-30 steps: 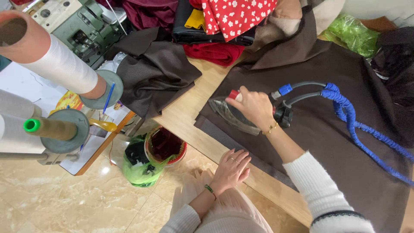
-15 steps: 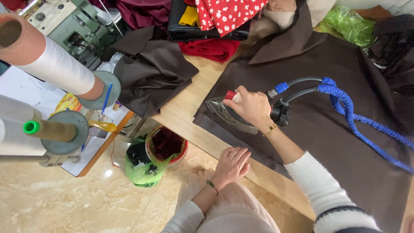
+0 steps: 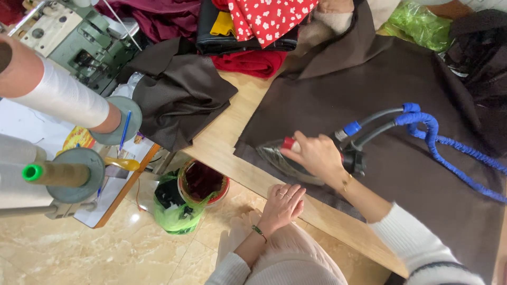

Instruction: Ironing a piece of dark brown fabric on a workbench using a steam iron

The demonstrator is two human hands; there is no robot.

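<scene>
Bright, even indoor light, soft shadows. Glare spot on glossy floor tiles (image 3: 138,217) (lower left). Thread cones (image 3: 63,97) near the lens slightly soft, with wide-angle stretch at the edges. Centre sharp.

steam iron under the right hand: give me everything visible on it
The steam iron lies flat on the dark brown fabric near the fabric's corner, tip pointing toward the table edge. Its body looks like dull grey metal, with a red part showing at the front of the handle. The right hand wraps the handle and hides most of the top. At the rear, a black fitting takes two grey hoses with blue collars, running into a blue braided cord. The left hand rests apart, at the table edge.
</scene>
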